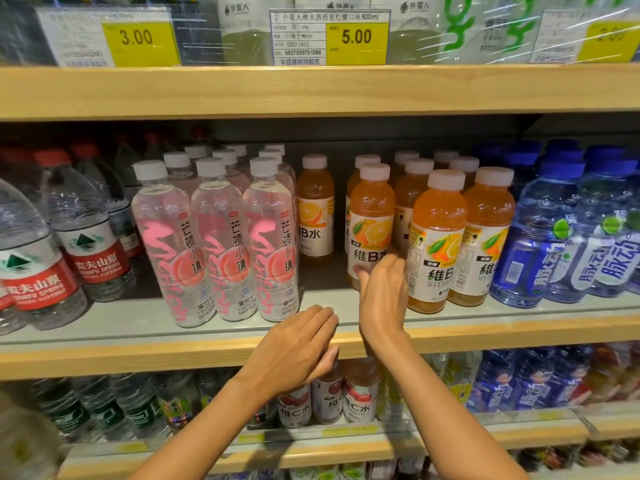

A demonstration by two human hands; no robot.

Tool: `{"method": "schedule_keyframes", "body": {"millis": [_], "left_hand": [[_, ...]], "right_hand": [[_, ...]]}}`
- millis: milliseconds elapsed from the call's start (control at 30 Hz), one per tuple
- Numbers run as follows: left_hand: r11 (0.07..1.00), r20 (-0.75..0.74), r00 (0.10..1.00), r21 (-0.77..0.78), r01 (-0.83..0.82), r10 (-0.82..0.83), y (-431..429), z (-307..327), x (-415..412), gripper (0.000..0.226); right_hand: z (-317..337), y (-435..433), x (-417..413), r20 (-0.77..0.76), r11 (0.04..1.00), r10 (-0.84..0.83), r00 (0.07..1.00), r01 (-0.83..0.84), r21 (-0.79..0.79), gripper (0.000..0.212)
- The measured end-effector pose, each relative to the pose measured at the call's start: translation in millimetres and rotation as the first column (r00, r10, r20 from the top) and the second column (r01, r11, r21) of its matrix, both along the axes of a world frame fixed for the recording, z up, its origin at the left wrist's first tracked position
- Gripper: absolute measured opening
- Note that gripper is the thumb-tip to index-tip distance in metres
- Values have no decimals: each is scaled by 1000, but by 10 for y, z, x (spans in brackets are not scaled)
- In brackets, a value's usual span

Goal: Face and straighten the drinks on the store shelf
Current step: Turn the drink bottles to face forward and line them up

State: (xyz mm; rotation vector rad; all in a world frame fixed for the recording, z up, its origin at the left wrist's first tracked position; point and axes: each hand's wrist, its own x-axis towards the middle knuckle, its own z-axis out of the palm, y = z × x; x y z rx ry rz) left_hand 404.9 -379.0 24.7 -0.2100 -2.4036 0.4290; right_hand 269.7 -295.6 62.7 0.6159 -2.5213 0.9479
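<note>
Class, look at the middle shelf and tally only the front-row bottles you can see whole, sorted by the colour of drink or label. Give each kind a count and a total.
Pink-labelled clear plastic bottles: 3
Orange juice bottles with white caps: 3
Total: 6
The right hand touches one orange bottle; red-labelled and blue bottles run off the edges, so they are left out.

The right hand [381, 299] touches a juice bottle [371, 223] on the shelf [104, 336]. More juice bottles [460, 237] stand right of it; water bottles [214, 244] stand left. The left hand [294, 348] is below.

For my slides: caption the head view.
Right hand grips an orange bottle on the shelf; left hand hovers.
</note>
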Motion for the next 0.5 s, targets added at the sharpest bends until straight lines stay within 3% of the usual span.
{"method": "schedule_keyframes", "body": {"millis": [200,333,433,500], "left_hand": [[1000,-36,999,15,6,-6,-15,-27,102,36],[1000,-114,993,-12,9,-10,-146,-138,318,30],[996,-185,983,-89,-26,9,-363,-227,515,31],[988,-196,980,-146,-54,25,-503,-252,590,36]], "right_hand": [[83,-130,-136,36,986,-36,999,30,163,33],[68,-55,-65,10,996,-28,1000,27,82,31],[12,-13,77,-166,976,162,973,-183,-120,21],[27,-109,111,-100,910,359,928,-372,-185,21]]}}
